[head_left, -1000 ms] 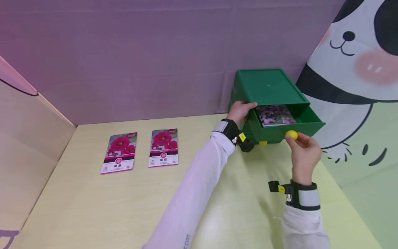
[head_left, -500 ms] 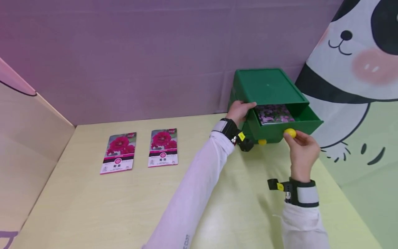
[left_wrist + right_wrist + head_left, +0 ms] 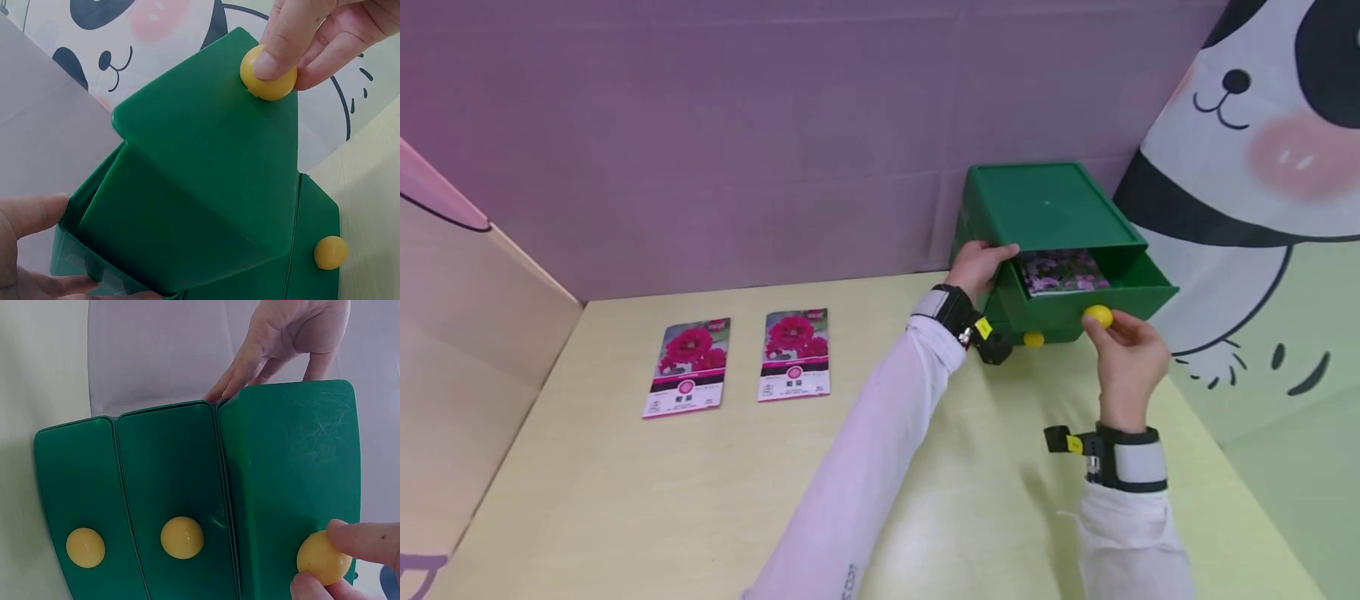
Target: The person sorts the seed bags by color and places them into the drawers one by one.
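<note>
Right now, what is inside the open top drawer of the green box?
The top drawer holds one packet printed with purple flowers. Its rear part runs under the green box top, so anything further back is hidden.

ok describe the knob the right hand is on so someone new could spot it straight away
Find the green drawer chest at the table's far right, against the panda wall. Its top drawer is pulled out, a flower packet inside. The knob is the yellow one on that open drawer's front, pinched by the right hand; the other knobs sit on closed drawers.
</note>
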